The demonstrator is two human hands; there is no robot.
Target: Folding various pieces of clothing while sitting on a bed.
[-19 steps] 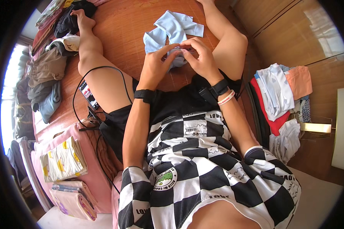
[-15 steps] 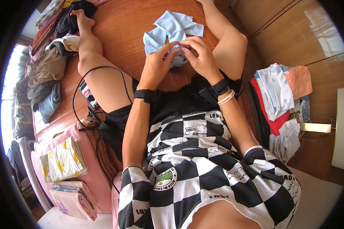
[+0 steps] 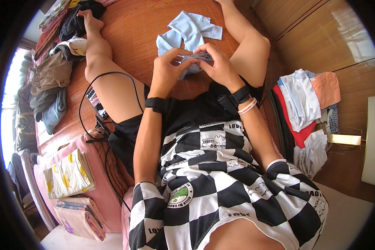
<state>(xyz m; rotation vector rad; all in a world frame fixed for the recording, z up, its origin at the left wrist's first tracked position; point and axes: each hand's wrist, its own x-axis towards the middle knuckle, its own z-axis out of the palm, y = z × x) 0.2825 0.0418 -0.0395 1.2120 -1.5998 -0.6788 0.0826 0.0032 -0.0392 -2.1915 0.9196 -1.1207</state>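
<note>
Between my two hands is a small bunched grey cloth garment [image 3: 191, 68], too covered by fingers to tell its kind. My left hand [image 3: 167, 70] pinches its left side, fingers curled over the top edge and thumb reaching to the middle. From the other side my right hand [image 3: 219, 68] grips it too, thumb near the left thumb. Just beyond my fingers a light blue long-sleeved or long-legged garment [image 3: 190, 30] lies loosely spread on the reddish-brown mat [image 3: 131, 23].
My bare legs stretch out on both sides. A phone [image 3: 96, 103] with a black cable [image 3: 85, 89] lies by my left thigh. Clothes piles [image 3: 50, 77] line the left; folded cloths [image 3: 69, 173] rest on pink fabric. Stacked clothes [image 3: 300, 100] stand right, near wooden cabinet doors [image 3: 321, 37].
My hands have shifted slightly down and the fingers have regripped the grey garment, which now shows more of its far edge. The blue garment stays where it was.
</note>
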